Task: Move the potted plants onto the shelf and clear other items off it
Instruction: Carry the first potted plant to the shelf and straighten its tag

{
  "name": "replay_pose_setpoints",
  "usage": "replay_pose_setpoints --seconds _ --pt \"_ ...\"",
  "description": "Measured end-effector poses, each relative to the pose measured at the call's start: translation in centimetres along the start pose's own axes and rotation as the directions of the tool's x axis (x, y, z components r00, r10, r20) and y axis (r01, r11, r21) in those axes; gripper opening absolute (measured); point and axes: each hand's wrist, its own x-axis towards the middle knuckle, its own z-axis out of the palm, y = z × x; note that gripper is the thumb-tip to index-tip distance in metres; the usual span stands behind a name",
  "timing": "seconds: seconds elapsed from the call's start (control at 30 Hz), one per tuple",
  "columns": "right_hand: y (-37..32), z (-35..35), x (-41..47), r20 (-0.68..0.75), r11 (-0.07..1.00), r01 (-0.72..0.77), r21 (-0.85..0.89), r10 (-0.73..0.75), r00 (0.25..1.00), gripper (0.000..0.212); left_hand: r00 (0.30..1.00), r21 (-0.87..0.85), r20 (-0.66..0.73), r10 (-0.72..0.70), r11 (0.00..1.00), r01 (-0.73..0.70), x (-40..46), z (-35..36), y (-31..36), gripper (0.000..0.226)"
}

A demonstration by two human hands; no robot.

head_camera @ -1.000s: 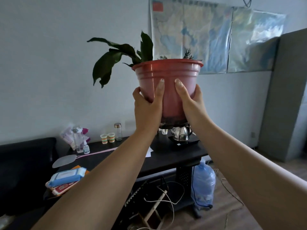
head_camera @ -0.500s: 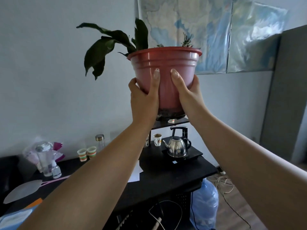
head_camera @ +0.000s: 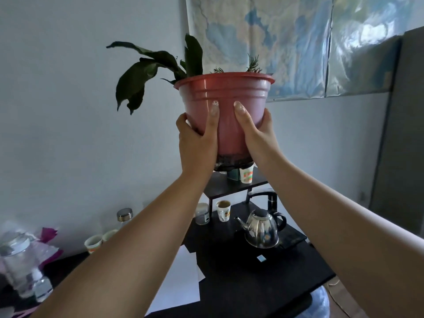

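Observation:
I hold a red plastic pot (head_camera: 226,92) with dark drooping leaves (head_camera: 137,76) up in front of me. My left hand (head_camera: 198,138) grips its left side and my right hand (head_camera: 255,134) grips its right side, thumbs on the front. Directly under the pot a small dark shelf (head_camera: 220,185) stands on the black table. A paper cup (head_camera: 246,175) and a dark green item (head_camera: 233,174) sit on the shelf, partly hidden by the pot's base.
On the black table (head_camera: 263,288) stand a steel kettle (head_camera: 261,228) on its base, a paper cup (head_camera: 223,210), a jar (head_camera: 202,213), white paper (head_camera: 181,281), more cups (head_camera: 94,243) and bottles (head_camera: 20,262) at left. Maps (head_camera: 263,31) hang on the wall; a grey cabinet (head_camera: 403,134) stands right.
I have stepped closer to the table with the pot held in both hands. The shelf and the items on it have come into view beneath the pot.

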Motion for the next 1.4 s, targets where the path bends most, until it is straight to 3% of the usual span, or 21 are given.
replay_pose_setpoints --seconds 0.43,0.83,1.0,1.2,1.4 --pt "12.1 -0.8 11.7 0.113 0.999 -0.025 0.024 0.022 0.993 0.056 0.996 0.062 -0.093 -0.004 0.998 0.010 8.9 5.6 -11.2 0.067" --pt "24.8 -2.6 27.3 0.234 0.997 -0.068 0.019 0.062 0.970 0.083 0.974 0.107 -0.221 -0.054 0.991 0.079 20.1 14.8 -23.2 0.079" --pt "30.3 -2.3 29.1 0.274 0.995 -0.099 0.019 0.090 0.958 0.066 0.962 0.155 -0.265 -0.071 0.981 0.115 21.9 15.3 -28.0 0.094" --pt "36.4 -1.1 29.2 0.293 0.986 -0.164 0.038 0.146 0.945 0.077 0.959 0.174 -0.270 -0.089 0.975 0.139 23.1 14.1 -34.0 0.080" --pt "43.1 -0.5 28.8 0.313 0.984 -0.177 -0.034 0.179 0.933 0.097 0.962 0.178 -0.244 -0.122 0.969 0.168 23.2 12.6 -41.4 0.097"
